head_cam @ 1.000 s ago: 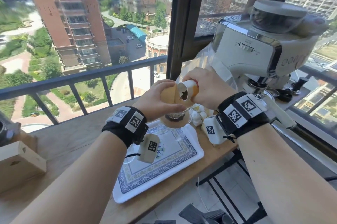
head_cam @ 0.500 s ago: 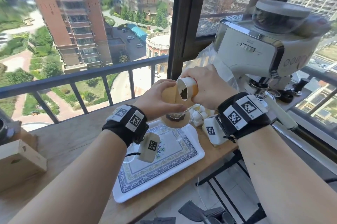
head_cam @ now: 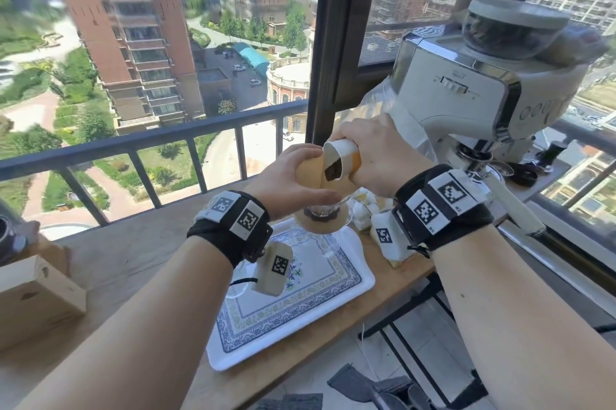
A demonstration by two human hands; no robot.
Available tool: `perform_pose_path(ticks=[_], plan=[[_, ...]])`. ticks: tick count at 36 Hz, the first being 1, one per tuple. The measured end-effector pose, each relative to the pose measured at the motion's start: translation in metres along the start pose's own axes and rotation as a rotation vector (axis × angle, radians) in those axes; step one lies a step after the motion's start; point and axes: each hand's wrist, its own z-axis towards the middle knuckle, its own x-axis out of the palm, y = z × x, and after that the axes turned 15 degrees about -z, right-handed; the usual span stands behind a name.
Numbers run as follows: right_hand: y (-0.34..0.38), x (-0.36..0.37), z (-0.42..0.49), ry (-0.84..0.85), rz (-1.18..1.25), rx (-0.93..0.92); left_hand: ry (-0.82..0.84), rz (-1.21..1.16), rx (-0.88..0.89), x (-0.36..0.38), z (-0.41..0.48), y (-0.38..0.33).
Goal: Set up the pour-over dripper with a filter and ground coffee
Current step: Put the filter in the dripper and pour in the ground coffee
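Not a lot has moved in the last second, but the bit that did matters. The cup (head_cam: pixel 346 156) in the person's right hand (head_cam: pixel 383 156) has tipped a touch further. The dark coffee grounds (head_cam: pixel 333 170) have slid down and now sit right at its lip.

The right hand is wrapped round the cup. The left hand (head_cam: pixel 293 179) holds the side of the brown paper filter (head_cam: pixel 311 173). Both are up above the far end of the tray (head_cam: pixel 363 279).

The glass dripper (head_cam: pixel 325 213) sits at that same far end of the tray, straight below the filter. Whether the filter's tip is properly seated in it is hidden by the left hand's fingers.

Looks like the pour is only just starting. No grounds can be seen inside the filter yet, so most of the coffee is probably still in the cup.
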Motion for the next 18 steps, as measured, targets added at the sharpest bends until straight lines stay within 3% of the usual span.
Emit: perform_pose_path(ticks=[14,18], plan=[[0.0026,-0.0014,0.0017,-0.020,0.023,-0.003,-0.013,-0.008,-0.007,-0.0025,-0.0009,0.0025],[0.0024,-0.0034,0.0016,0.046,0.015,0.000,-0.017,0.010,-0.008,-0.0016,0.0007,0.0016]])
